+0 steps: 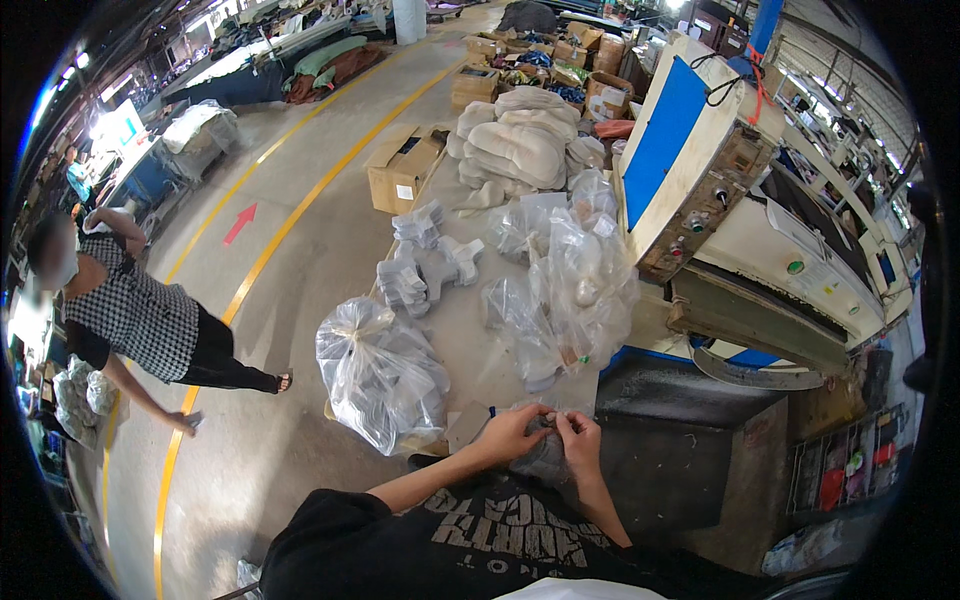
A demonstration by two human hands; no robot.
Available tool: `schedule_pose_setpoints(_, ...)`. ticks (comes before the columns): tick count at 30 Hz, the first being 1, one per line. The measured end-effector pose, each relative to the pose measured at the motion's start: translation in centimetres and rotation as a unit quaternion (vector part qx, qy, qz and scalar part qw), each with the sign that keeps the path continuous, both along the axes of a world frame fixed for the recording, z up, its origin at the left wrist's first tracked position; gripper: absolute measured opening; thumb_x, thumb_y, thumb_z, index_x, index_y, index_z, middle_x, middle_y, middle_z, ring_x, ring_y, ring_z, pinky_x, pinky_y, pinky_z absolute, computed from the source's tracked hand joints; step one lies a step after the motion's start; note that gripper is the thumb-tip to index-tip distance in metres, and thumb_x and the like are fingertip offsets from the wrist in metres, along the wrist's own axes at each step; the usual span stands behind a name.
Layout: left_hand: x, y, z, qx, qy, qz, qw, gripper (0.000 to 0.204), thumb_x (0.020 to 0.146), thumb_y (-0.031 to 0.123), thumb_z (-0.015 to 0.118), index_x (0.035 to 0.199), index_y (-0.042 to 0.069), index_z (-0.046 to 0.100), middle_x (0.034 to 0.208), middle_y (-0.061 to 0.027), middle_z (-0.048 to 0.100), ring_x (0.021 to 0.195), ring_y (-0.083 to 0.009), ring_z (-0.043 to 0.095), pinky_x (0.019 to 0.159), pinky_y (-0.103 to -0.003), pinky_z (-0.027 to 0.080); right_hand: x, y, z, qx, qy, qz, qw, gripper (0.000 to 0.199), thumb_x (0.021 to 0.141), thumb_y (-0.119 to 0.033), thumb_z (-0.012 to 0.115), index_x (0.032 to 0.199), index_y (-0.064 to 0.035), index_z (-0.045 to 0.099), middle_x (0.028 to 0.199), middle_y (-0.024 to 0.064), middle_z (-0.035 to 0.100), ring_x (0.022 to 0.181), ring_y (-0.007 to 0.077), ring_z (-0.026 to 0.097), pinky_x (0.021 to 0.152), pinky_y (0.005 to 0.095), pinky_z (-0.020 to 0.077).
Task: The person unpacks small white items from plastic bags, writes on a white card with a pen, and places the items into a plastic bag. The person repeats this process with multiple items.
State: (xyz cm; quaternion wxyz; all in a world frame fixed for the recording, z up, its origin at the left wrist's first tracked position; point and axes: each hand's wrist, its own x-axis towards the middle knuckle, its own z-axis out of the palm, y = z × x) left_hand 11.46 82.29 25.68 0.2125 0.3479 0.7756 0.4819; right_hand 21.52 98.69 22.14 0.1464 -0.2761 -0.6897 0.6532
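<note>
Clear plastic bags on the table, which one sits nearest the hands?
The knotted bag of grey pieces at the table's near-left corner, just left of the left hand; the others lie farther back.

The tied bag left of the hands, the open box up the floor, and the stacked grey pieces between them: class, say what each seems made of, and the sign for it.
Tied bag: thin clear plastic film, glossy and crinkled, its contents showing through. Open box: brown corrugated cardboard, matte, flaps folded open. Stacked grey pieces: probably felt or foam sheet, dull and cut to one outline; the view leaves it open.

I look down on a grey concrete floor crossed by yellow lines and a red arrow; cardboard boxes sit near its far edge, a cream-and-blue machine at right, bright daylight at upper left
</note>
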Motion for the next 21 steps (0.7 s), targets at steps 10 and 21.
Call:
schedule_pose_setpoints(10, 0.4, 0.4, -1.3, -0.005, 0.07, 0.006, 0.998, 0.022, 0.098, 0.027, 0.07, 0.113, 0.011, 0.068, 0.107, -0.0108, 0.071, 0.094, -0.0352, 0.072, 0.077, -0.046, 0.057, 1.4, 1.1, 1.5, -0.076, 0.01, 0.055, 0.996, 0.011, 0.106, -0.011, 0.067, 0.111, -0.0024, 0.072, 0.096, -0.0033, 0.068, 0.083, 0.005, 0.058, 0.074, 0.0233, 0.0472)
schedule_pose_setpoints(21, 0.6, 0.8, -2.9, -0.01, -0.057, 0.048, 0.997, 0.026, 0.097, 0.033, 0.069, 0.114, 0.013, 0.069, 0.112, -0.0115, 0.072, 0.102, -0.0339, 0.071, 0.085, -0.044, 0.055, 0.8, 1.1, 4.1, 0.208, -0.004, 0.13, 0.969, 0.013, 0.091, 0.001, 0.076, 0.102, -0.0035, 0.08, 0.093, 0.0088, 0.074, 0.077, 0.0161, 0.067, 0.071, 0.0287, 0.052)
